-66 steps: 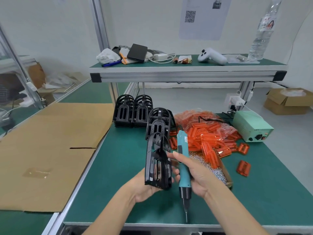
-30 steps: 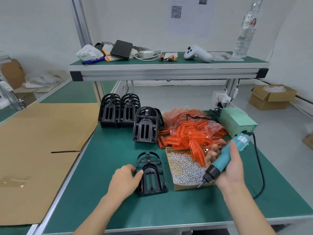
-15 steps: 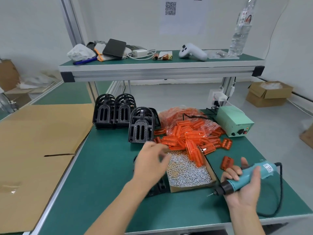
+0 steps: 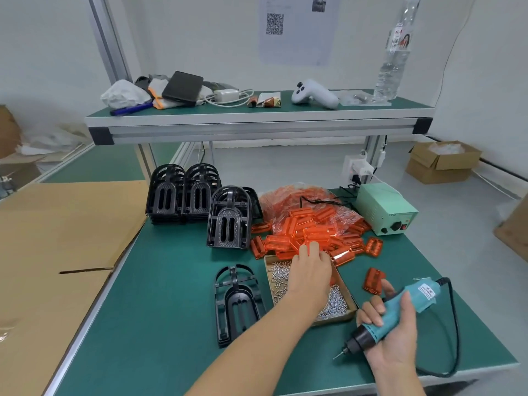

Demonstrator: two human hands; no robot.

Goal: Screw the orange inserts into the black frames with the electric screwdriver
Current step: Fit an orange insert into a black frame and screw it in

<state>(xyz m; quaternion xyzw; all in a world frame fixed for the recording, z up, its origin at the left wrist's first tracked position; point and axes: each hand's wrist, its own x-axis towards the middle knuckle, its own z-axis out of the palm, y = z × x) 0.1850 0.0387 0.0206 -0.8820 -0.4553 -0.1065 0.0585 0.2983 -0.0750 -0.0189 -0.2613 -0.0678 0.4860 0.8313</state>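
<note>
Risk sits at centre frame, where the left hand (image 4: pixel 310 271), fingers reaching into the heap of translucent orange plastic inserts (image 4: pixel 311 234) with grasp unclear, could spill the cardboard screw tray (image 4: pixel 344 292) beneath it, while the right hand (image 4: pixel 397 330) clenches the teal electric screwdriver (image 4: pixel 398 311) and the flat black plastic frame (image 4: pixel 238 305) waits lower centre

Orange inserts (image 4: pixel 307 234): glossy translucent plastic. Black frame (image 4: pixel 238 305): matt plastic. Screws (image 4: pixel 333 302): shiny metal. Table (image 4: pixel 171 324): matt green mat. Box (image 4: pixel 350 297): cardboard.
</note>
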